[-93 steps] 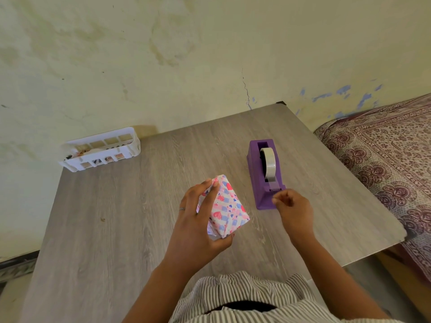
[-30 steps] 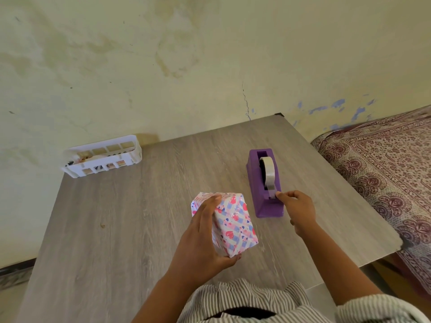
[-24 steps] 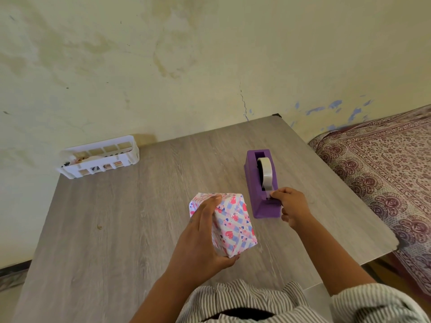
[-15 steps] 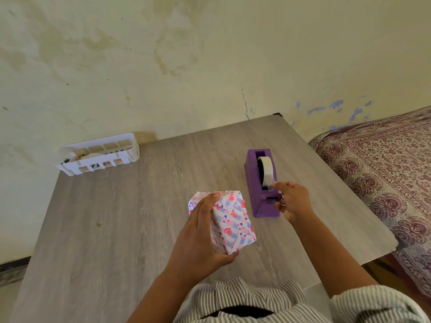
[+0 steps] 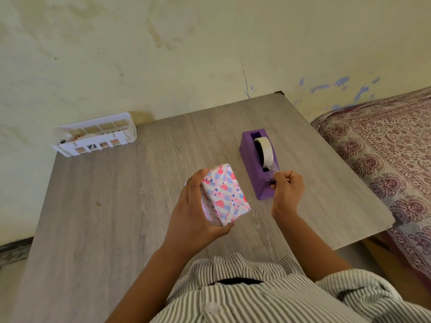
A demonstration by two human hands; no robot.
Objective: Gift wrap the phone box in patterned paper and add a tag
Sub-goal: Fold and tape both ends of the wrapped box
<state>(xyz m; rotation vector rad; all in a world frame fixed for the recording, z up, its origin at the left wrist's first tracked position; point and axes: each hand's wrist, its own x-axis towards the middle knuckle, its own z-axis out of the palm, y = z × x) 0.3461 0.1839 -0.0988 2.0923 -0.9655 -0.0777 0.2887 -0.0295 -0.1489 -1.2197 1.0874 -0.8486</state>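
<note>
We hold the wrapped phone box (image 5: 224, 194) in our left hand (image 5: 193, 215), fingers curled round its far and near ends, lifted just above the table (image 5: 105, 217) centre. Purple tape dispenser (image 5: 257, 166) sits at 2 o'clock from the box, just beside it. Our right hand (image 5: 288, 190) pinches the clear tape end (image 5: 275, 170) at the cutter. Judgement: pull a short strip, tear down across the blade, keep the box seam facing up, don't let the tape fold on itself. No tag visible.
</note>
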